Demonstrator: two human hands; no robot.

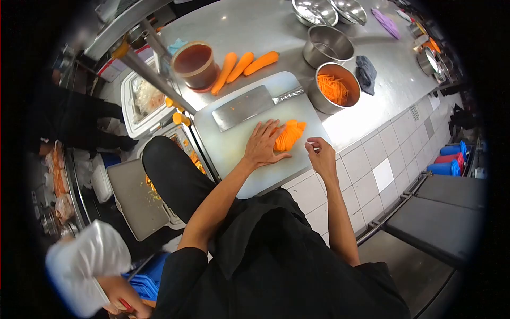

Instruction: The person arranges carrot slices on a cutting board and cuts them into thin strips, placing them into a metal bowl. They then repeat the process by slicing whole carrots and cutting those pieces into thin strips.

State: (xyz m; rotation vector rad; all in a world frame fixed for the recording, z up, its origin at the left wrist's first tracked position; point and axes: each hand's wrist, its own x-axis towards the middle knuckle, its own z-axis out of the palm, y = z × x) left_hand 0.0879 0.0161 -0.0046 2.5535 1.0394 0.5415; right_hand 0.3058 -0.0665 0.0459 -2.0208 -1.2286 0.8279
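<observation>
My left hand [261,144] lies flat on the white cutting board [212,143], fingers spread against a fanned pile of carrot slices [290,136]. Just beyond the slices, at the board's right edge, my right hand [322,155] hovers with loosely bent fingers and nothing visible in them. Above both hands a cleaver [243,108] rests on the board, its wrapped handle pointing right. Several whole peeled carrots [241,66] lie past the board's far edge. A steel pot [333,89] at the upper right holds carrot shreds [332,89].
A tub of dark red liquid [194,66] stands by the carrots. Another steel pot [328,45], steel bowls [315,10] and a dark cloth [366,75] are on the steel table [244,26]. A metal post [159,74] rises left of the board. Another person's arm [125,295] shows at lower left.
</observation>
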